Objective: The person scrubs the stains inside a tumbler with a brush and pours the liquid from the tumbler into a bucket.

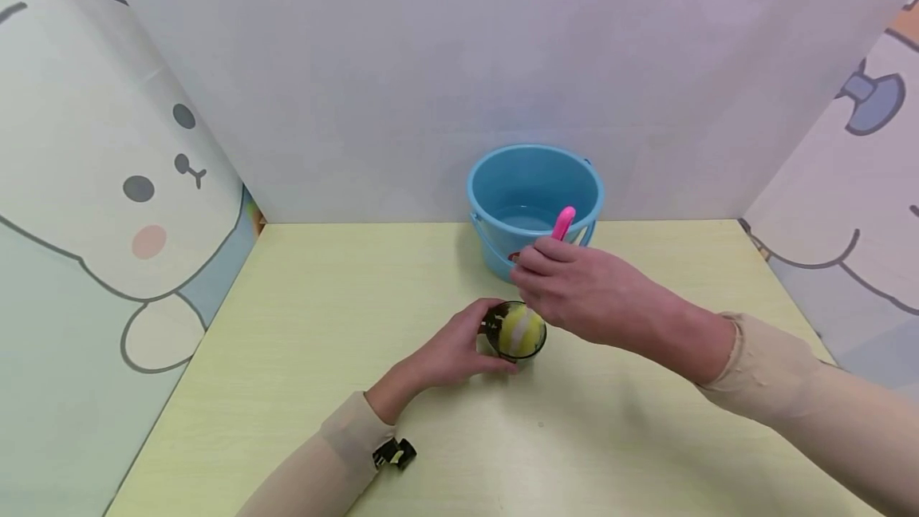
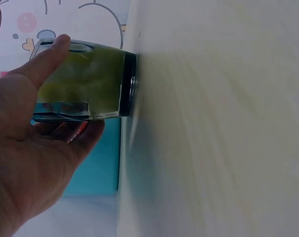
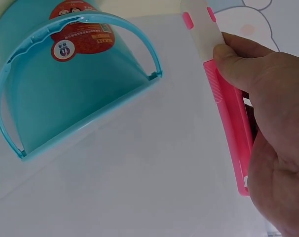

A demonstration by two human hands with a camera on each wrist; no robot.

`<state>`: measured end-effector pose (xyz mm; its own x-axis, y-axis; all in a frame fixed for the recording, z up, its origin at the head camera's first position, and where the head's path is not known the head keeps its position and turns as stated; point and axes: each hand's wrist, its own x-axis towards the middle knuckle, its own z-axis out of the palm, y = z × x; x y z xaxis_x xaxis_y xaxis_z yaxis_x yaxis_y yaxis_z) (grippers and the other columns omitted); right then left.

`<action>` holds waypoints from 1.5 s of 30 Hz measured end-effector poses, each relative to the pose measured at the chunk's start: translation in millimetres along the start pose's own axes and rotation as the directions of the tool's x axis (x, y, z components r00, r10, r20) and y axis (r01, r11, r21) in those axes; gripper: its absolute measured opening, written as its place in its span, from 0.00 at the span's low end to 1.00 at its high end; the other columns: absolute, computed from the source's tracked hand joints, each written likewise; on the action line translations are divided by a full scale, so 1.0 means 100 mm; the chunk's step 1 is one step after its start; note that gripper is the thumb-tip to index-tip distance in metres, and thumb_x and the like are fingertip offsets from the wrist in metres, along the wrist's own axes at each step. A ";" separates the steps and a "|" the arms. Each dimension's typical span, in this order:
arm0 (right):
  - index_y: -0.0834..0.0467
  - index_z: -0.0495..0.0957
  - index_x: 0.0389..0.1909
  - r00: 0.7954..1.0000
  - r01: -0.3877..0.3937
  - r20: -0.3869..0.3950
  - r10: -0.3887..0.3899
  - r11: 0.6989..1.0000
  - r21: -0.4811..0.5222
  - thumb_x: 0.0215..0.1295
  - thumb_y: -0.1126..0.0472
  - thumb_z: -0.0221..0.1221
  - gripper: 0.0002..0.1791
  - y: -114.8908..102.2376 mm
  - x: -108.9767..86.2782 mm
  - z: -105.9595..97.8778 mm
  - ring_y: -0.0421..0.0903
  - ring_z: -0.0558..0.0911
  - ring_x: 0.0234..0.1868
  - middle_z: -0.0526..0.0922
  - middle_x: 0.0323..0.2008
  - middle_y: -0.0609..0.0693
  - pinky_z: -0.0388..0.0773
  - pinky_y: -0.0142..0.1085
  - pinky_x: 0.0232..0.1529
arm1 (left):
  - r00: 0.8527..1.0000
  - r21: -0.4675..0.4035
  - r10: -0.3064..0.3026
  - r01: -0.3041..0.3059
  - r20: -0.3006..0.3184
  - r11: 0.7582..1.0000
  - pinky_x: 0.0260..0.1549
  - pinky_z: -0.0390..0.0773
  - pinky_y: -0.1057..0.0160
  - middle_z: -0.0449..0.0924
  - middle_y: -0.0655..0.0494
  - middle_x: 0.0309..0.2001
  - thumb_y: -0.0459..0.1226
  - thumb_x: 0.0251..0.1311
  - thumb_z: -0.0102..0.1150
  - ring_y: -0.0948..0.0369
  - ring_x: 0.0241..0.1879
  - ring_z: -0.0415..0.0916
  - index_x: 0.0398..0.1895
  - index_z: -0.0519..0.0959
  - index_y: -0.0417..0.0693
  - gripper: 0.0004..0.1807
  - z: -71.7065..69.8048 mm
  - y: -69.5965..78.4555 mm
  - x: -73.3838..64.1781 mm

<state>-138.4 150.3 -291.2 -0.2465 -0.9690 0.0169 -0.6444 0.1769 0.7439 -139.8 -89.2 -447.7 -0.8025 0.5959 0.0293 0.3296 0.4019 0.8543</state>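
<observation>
My left hand (image 1: 455, 353) holds a clear faceted drinking glass (image 2: 126, 84) from its left side, thumb and fingers spread round the wall. The glass stands upright, its base at the tabletop. Above it, my right hand (image 1: 574, 286) grips a sponge cup brush by its pink handle (image 1: 565, 222), which slants down toward the glass. In the right wrist view the thumb presses near where the white neck (image 3: 204, 29) meets the pink handle. A yellow sponge head (image 1: 522, 332) with a pale strip sits inside the glass, filling much of it.
Just behind the hands stands a light-blue plastic bucket (image 1: 495, 250) with a hanging handle and a red label (image 3: 93, 37). The pale yellow table (image 1: 345, 286) ends at a whitish back wall, with cartoon-printed panels on both sides. A small black item (image 1: 395, 453) sits by the left sleeve.
</observation>
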 end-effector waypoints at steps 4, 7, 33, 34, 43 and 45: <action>0.58 0.87 0.52 1.000 -0.001 -0.005 0.001 1.000 0.027 0.44 0.57 0.87 0.32 -0.01 -0.02 -0.01 0.57 0.75 0.54 0.81 0.48 0.58 0.72 0.44 0.58 | 1.000 -0.003 0.009 -0.009 -0.001 1.000 0.67 0.75 0.61 0.73 0.59 0.68 0.45 0.55 0.84 0.61 0.66 0.73 0.76 0.64 0.49 0.49 0.00 0.00 0.00; 0.57 0.87 0.50 1.000 -0.006 -0.013 0.006 0.999 0.050 0.42 0.55 0.87 0.32 -0.01 -0.03 -0.02 0.57 0.75 0.54 0.81 0.48 0.58 0.73 0.44 0.58 | 1.000 -0.011 0.016 -0.016 0.000 1.000 0.67 0.75 0.61 0.73 0.59 0.68 0.44 0.54 0.84 0.62 0.66 0.73 0.76 0.65 0.50 0.49 0.00 0.00 0.00; 0.59 0.85 0.51 0.990 -0.082 -0.107 0.093 0.992 0.101 0.48 0.60 0.85 0.29 0.00 -0.11 0.09 0.56 0.75 0.53 0.81 0.54 0.57 0.75 0.43 0.54 | 1.000 -0.013 0.021 -0.021 0.004 1.000 0.65 0.76 0.62 0.73 0.59 0.66 0.43 0.54 0.84 0.63 0.63 0.75 0.75 0.65 0.49 0.49 0.01 0.01 0.00; 0.59 0.85 0.51 0.989 -0.085 -0.109 0.096 0.991 0.104 0.48 0.60 0.85 0.29 0.00 -0.11 0.09 0.56 0.75 0.53 0.81 0.54 0.57 0.75 0.43 0.54 | 1.000 -0.012 0.019 -0.019 0.004 1.000 0.65 0.76 0.62 0.73 0.59 0.66 0.43 0.54 0.84 0.63 0.63 0.75 0.75 0.65 0.49 0.49 0.00 0.01 0.00; 0.61 0.85 0.53 0.990 -0.097 -0.093 0.103 0.993 0.064 0.49 0.58 0.84 0.30 0.04 -0.12 0.02 0.55 0.73 0.50 0.81 0.49 0.57 0.73 0.43 0.51 | 1.000 -0.005 0.013 -0.013 0.000 1.000 0.65 0.76 0.62 0.73 0.57 0.67 0.43 0.55 0.84 0.62 0.63 0.75 0.76 0.64 0.47 0.49 0.00 0.00 0.01; 0.60 0.85 0.51 0.991 -0.098 -0.080 0.103 0.993 0.062 0.49 0.58 0.84 0.29 0.05 -0.12 0.01 0.55 0.73 0.49 0.80 0.47 0.58 0.73 0.44 0.51 | 1.000 -0.001 0.012 -0.012 -0.002 1.000 0.65 0.76 0.62 0.73 0.57 0.67 0.43 0.55 0.84 0.62 0.64 0.75 0.76 0.64 0.48 0.49 0.00 0.00 0.01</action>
<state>-138.9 163.3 -288.2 -0.2523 -0.9564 0.1470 -0.6605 0.2812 0.6962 -140.9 -88.2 -448.1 -0.7993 0.5995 0.0409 0.3389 0.3936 0.8545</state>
